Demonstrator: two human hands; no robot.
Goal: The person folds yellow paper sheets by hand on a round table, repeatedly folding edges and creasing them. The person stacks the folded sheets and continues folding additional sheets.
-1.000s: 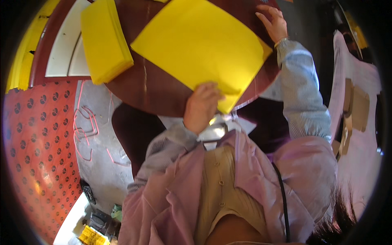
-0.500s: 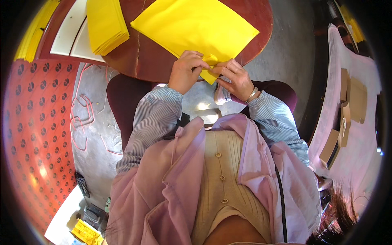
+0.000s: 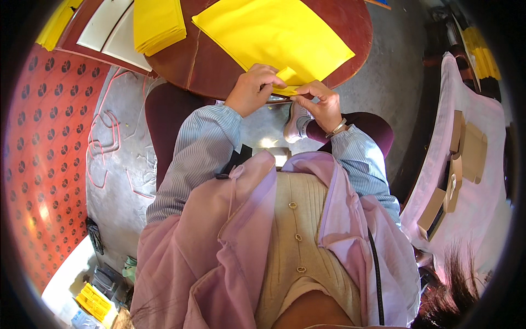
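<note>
A large flat yellow sheet [image 3: 279, 38], cloth-like, lies on the round red-brown table [image 3: 222, 75]. At its near corner, by the table's edge, a narrow folded flap [image 3: 286, 73] stands up between my hands. My left hand [image 3: 252, 92] is closed, thumb and fingers pinching the left end of the folded edge. My right hand [image 3: 323, 105] pinches the right end of that edge between thumb and fingers. Whether the sheet is one layer or several cannot be made out. A thick stack of yellow sheets [image 3: 159, 24] lies to the left.
White panels [image 3: 107, 22] in a red-brown frame adjoin the table at left. A red patterned sheet [image 3: 52, 126] and pink cord [image 3: 112, 123] lie beyond my left leg. At right are open cardboard boxes [image 3: 472, 151] on pale pink cloth [image 3: 433, 164]. My shoe [image 3: 297, 123] is below the table's edge.
The yellow corner that hung down between my hands is now folded up along the near edge. My right hand has moved slightly right and down. The view has shifted a little.
</note>
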